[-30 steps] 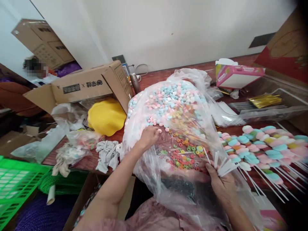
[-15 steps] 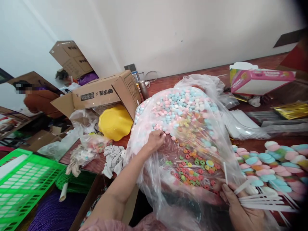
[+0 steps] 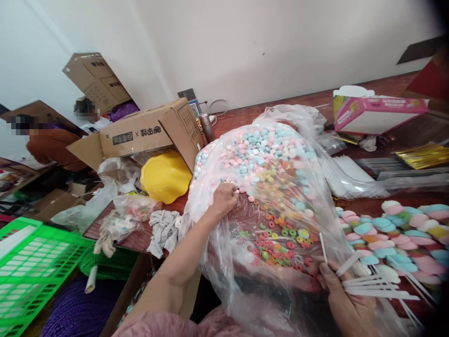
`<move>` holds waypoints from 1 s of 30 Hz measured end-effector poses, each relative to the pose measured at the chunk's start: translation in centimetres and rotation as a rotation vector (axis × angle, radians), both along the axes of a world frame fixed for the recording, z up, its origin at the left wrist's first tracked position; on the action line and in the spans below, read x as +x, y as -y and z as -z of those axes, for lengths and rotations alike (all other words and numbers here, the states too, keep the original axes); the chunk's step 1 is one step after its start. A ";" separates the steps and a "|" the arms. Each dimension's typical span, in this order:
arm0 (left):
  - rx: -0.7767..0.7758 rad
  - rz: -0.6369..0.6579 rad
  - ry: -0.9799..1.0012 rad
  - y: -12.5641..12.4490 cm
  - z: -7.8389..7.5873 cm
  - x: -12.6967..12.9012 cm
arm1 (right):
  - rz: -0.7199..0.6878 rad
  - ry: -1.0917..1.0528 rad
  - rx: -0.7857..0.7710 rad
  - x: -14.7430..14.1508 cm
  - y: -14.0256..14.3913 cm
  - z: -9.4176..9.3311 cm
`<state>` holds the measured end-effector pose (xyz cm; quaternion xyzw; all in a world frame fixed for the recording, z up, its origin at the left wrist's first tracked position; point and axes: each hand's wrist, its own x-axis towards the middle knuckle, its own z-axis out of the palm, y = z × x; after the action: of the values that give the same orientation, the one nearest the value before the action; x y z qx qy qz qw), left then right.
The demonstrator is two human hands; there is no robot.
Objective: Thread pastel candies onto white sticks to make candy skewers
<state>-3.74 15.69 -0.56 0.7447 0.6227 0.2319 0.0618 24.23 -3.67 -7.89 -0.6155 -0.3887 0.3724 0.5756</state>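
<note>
The step in hand looks like picking sweets out of the big clear plastic bag (image 3: 224, 248) that lies open on the tabletop (image 3: 368, 86) right in front of the person. The left hand (image 3: 224, 199) is inside the bag's mouth, fingers curled down among the pastel pink, blue and white candies (image 3: 259, 150) at the near edge of that heap; whether it has 1 pinched I cannot tell. Nearer, in the same bag, lies a loose scatter of small ring-shaped candies (image 3: 280, 241) in red, green, orange and yellow. The right hand (image 3: 345, 299) is at the near right, clenched around a fan of thin white sticks (image 3: 372, 283), roughly 6 of them, their ends pointing right.

As I judge it, the next move calls for a fine pinch on a single candy and for lifting it clear of the bag without dragging the film, then bringing it to a stick end.

Counts: 1 bag, 2 kinds of candy in it, each far too many to count. On the right lies 1 pile of finished skewers (image 3: 396, 231). To the left are 1 yellow bowl (image 3: 164, 175), 1 open cardboard box (image 3: 147, 131), 1 grey cloth (image 3: 163, 231) and 1 green crate (image 3: 31, 271); far right, 1 pink box (image 3: 375, 114).
</note>
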 end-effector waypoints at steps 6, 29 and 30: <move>-0.005 0.079 0.649 4.6 -1.2 0.9 | -0.080 0.050 0.065 -0.3 -0.1 -1.5; -0.189 0.155 1.362 14.6 -1.5 4.0 | -0.449 0.907 0.303 -3.8 1.9 -6.3; -0.087 0.180 1.278 14.7 -1.2 4.0 | -0.444 0.915 0.295 -3.9 2.0 -6.4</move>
<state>0.27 1.01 0.66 0.5059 0.4070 0.5981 0.4698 20.35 -5.65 -1.51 -0.5305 -0.7696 0.1200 0.3346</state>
